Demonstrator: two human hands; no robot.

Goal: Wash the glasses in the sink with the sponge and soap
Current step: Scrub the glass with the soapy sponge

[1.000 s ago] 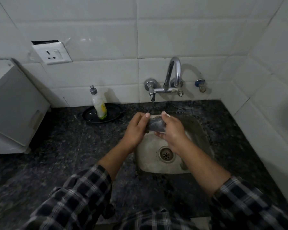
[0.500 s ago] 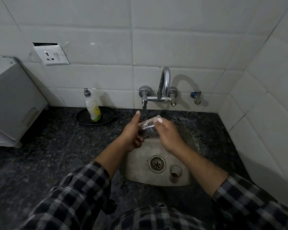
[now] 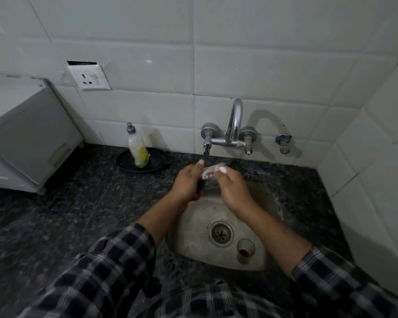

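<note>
Both hands, left hand (image 3: 186,182) and right hand (image 3: 233,188), wrap their fingers around a blurred, mostly hidden glass (image 3: 207,175) (foam whitens the right fingertips) above the sink (image 3: 193,239).

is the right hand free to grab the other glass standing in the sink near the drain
Probably not yet. The right hand is busy on the glass that the left hand holds under the tap. Nothing blocks the way to the second glass, upright beside the drain.

Your left hand (image 3: 186,183) and right hand (image 3: 233,188) raised close together, forearms converging, plaid sleeves pushed up. Left fingers curled in grip; right fingers (image 3: 221,169) soapy, bent inward.
</note>
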